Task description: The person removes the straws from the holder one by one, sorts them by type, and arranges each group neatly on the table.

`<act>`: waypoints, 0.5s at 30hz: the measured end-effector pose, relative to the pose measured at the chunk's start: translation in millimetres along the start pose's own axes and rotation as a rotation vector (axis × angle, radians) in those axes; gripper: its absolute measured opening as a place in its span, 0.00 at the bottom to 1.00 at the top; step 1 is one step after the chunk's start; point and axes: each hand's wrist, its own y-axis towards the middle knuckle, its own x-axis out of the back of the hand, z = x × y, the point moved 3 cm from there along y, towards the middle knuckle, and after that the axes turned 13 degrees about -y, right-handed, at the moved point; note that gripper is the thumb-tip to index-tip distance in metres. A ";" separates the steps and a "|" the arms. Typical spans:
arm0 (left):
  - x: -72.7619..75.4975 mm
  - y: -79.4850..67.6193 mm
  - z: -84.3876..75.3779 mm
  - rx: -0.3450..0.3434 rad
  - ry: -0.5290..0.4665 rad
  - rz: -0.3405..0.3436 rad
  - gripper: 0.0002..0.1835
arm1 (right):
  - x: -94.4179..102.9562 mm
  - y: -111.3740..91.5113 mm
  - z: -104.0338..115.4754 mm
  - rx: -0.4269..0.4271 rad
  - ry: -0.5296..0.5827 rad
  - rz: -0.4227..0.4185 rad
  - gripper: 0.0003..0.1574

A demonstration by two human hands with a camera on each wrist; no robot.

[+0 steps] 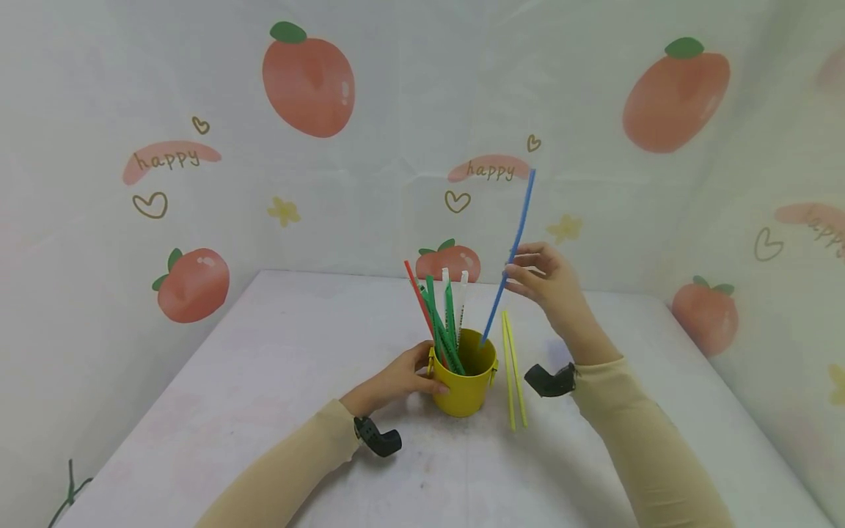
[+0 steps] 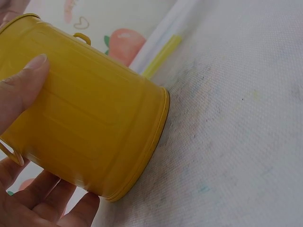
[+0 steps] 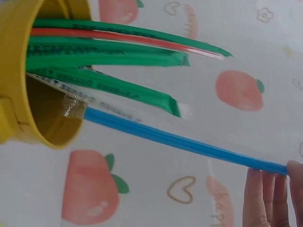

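A small yellow bucket [image 1: 462, 400] stands on the table, and my left hand [image 1: 396, 378] grips its left side. In the left wrist view the thumb [image 2: 23, 92] lies on the bucket's wall, with the fingers around the other side by a handle loop. Between thumb and fingertips my right hand [image 1: 543, 277] pinches a slanted blue straw [image 1: 524, 220]. Its lower end, clear in the right wrist view, is at the bucket's mouth. Leaning inside the bucket are a red straw [image 1: 416, 282], several green-wrapped straws [image 3: 137, 90] and white-wrapped straws [image 1: 463, 293].
Two yellow straws [image 1: 508, 374] lie on the white tabletop [image 1: 264, 367] just right of the bucket. Behind the table hangs a white sheet [image 1: 370, 220] printed with fruit. A black camera [image 1: 379, 440] is strapped on each wrist. Some dark cord [image 1: 70, 488] shows at the left edge.
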 end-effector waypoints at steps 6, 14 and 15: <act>0.3 0.3 0.6 -0.007 -0.005 0.007 0.40 | 18.8 -2.9 6.9 0.054 0.112 -0.056 0.16; -0.2 -0.8 -0.7 -0.008 0.003 0.007 0.40 | 38.9 -9.1 1.4 0.035 0.148 -0.085 0.17; -0.3 -0.9 -0.8 -0.009 0.003 0.006 0.40 | 41.0 -10.0 0.0 0.029 0.154 -0.083 0.18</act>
